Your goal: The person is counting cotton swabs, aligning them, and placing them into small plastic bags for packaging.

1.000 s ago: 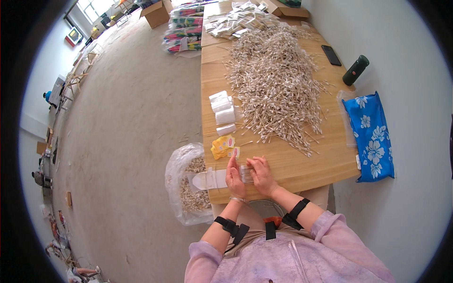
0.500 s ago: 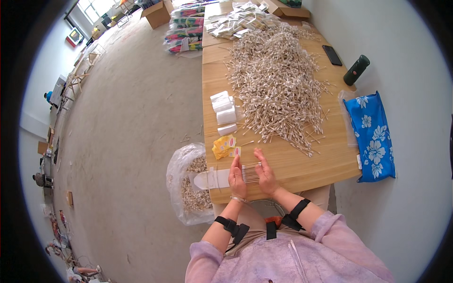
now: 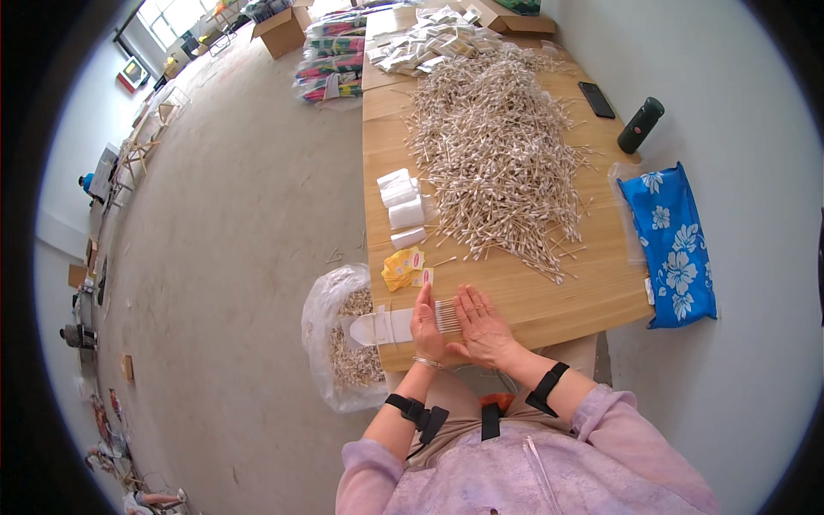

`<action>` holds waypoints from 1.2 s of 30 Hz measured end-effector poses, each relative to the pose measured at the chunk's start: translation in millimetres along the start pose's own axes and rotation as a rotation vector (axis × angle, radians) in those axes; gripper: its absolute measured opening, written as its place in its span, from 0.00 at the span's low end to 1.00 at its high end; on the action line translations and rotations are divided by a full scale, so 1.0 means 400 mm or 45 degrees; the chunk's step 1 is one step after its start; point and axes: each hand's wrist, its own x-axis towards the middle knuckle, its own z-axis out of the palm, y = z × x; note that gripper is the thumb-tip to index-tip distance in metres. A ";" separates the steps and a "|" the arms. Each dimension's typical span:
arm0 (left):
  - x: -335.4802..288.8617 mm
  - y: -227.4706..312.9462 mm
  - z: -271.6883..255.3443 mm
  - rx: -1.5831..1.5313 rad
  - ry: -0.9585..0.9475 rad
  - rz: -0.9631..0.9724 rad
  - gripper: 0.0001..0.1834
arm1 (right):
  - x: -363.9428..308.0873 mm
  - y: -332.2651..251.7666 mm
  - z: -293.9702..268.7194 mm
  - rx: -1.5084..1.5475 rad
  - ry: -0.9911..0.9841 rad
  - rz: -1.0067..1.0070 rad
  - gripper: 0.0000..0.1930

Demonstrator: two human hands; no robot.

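A row of cotton swabs (image 3: 446, 315) lies side by side near the table's front edge, between my two hands. My left hand (image 3: 427, 330) stands on its edge over their left ends, fingers straight and held together. On the other side, my right hand (image 3: 483, 330) is spread flat with its fingers against the swabs' right ends; it grips nothing. Left of my left hand, a flat white plastic sleeve (image 3: 382, 328) with a rounded end reaches past the table's edge. Yellow printed cards (image 3: 400, 269) lie just beyond my left fingertips.
A big heap of loose cotton swabs (image 3: 498, 154) covers the table's middle, with small packets (image 3: 433, 41) behind. White plastic bags (image 3: 402, 200) lie along the left edge. A phone (image 3: 596, 99), dark bottle (image 3: 640, 125) and blue floral pack (image 3: 674, 249) line the right. A clear bag of swabs (image 3: 319, 343) stands below left.
My right hand has turned from standing on edge to lying flatter, its fingers spreading over the swabs' right ends. My left hand has barely moved. The view has shifted slightly.
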 end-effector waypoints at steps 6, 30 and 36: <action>-0.052 0.050 -0.056 0.588 -0.084 0.171 0.23 | -0.001 0.005 0.001 0.044 0.007 0.001 0.52; -0.131 0.099 -0.060 1.375 -0.525 0.341 0.33 | -0.003 0.012 0.032 -0.005 0.136 -0.036 0.53; -0.126 0.108 -0.053 1.367 -0.521 0.257 0.35 | -0.007 0.009 0.028 -0.006 0.093 -0.013 0.54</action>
